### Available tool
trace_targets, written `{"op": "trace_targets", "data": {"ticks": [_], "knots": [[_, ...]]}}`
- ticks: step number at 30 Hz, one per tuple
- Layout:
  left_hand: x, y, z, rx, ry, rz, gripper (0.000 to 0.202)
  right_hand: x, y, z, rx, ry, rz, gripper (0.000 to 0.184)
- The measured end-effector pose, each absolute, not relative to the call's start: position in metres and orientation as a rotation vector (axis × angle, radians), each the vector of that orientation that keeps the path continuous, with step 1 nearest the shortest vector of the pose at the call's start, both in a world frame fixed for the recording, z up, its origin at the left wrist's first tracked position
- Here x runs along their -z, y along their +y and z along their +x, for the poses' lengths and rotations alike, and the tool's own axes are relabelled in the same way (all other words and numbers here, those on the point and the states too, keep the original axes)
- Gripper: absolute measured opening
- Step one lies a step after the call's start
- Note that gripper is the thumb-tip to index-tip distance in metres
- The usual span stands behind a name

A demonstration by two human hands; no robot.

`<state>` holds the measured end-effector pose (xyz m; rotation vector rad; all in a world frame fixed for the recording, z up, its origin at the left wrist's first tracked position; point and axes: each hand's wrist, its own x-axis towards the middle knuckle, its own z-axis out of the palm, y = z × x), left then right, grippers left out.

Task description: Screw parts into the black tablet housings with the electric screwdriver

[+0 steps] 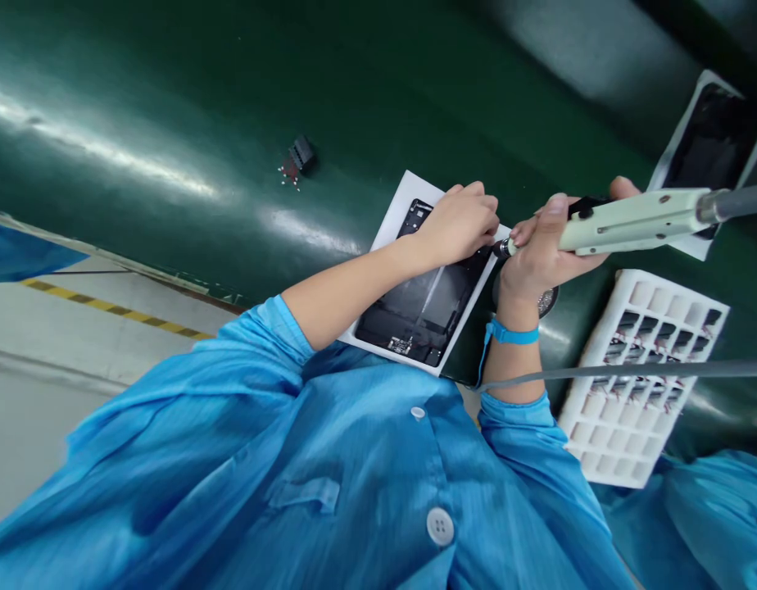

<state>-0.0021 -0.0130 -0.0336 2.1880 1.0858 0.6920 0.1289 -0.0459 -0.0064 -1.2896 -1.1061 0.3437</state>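
Where the green bench (169,98) runs across the head view, an opened tablet (424,303) is seen lying face down in a white carrier (396,215), close to the bench's near edge and just in front of the blue smock (292,475). The left hand (458,221) is rested on the far corner of the tablet with its fingers curled shut and bunched toward the tool tip; whether anything small is pinched between them cannot be told. The right hand (544,246) is closed around the grip of an electric screwdriver (630,220), which is held almost level, its bit (505,246) brought to the tablet's edge beside the left fingertips. A blue wrist strap (512,333) is worn on the right wrist, and a grey cable (630,370) is stretched from it across the picture. A round dish (547,301) is partly hidden under the right hand. Beside the right forearm a white compartment tray (642,410) is set, several of its cells filled with small dark parts. A second tablet (713,147) is laid farther along the bench, and a small black component (301,154) lies alone, well apart from the hands.
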Motion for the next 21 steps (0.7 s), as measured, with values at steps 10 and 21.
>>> {"op": "trace_targets", "data": {"ticks": [10, 21], "knots": [[0.029, -0.012, -0.007, -0.717, 1.082, 2.193, 0.014, -0.03, -0.063, 0.143, -0.207, -1.004, -1.281, 0.057], [0.028, -0.012, -0.006, -0.735, 1.066, 2.186, 0.017, -0.024, -0.093, 0.166, -0.102, -1.042, -1.438, 0.053]]}}
